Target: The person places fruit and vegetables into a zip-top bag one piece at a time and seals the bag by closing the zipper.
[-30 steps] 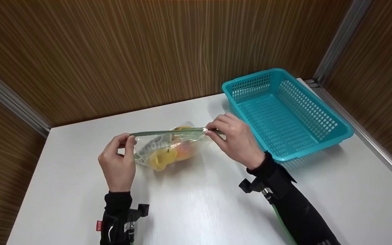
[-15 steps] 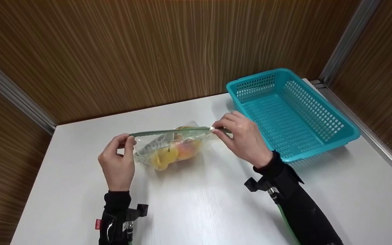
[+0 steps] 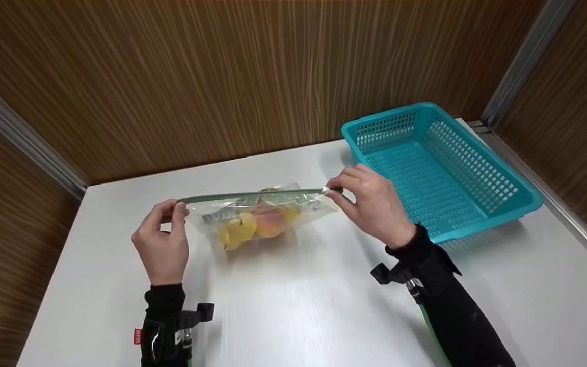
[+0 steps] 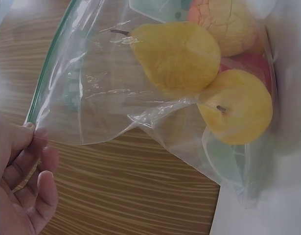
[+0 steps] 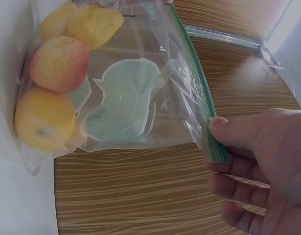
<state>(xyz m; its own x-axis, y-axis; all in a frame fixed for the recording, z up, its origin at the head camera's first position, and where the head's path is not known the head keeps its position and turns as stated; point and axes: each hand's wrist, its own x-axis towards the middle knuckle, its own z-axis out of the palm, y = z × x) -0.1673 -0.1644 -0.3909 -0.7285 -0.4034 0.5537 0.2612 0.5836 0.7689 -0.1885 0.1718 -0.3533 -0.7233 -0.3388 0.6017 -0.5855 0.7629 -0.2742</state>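
Observation:
A clear zip bag (image 3: 202, 216) with a green zip strip (image 3: 252, 195) stands on the table between both hands. My left hand (image 3: 163, 244) pinches the strip's left end between thumb and fingers. At the other end, my right hand (image 3: 370, 204) pinches the strip, its thumb by a small white slider (image 3: 325, 190). Two yellow pears (image 4: 177, 56) (image 4: 238, 107) lie low in the bag, beside a cracked-looking red and yellow apple (image 5: 59, 63). An orange-yellow round fruit (image 5: 45, 120) sits at the bag's right side. Whether the zip is fully closed I cannot tell.
A turquoise plastic basket (image 3: 477, 227) with perforated walls stands right of the bag, close to my right hand. Wood-grain panels (image 3: 212, 81) rise behind and beside the white table (image 3: 283, 306).
Both hands are farther apart, the left having moved left and the right a little right. Between them, the green strip spans wider, and the bag's front has spread out flatter.

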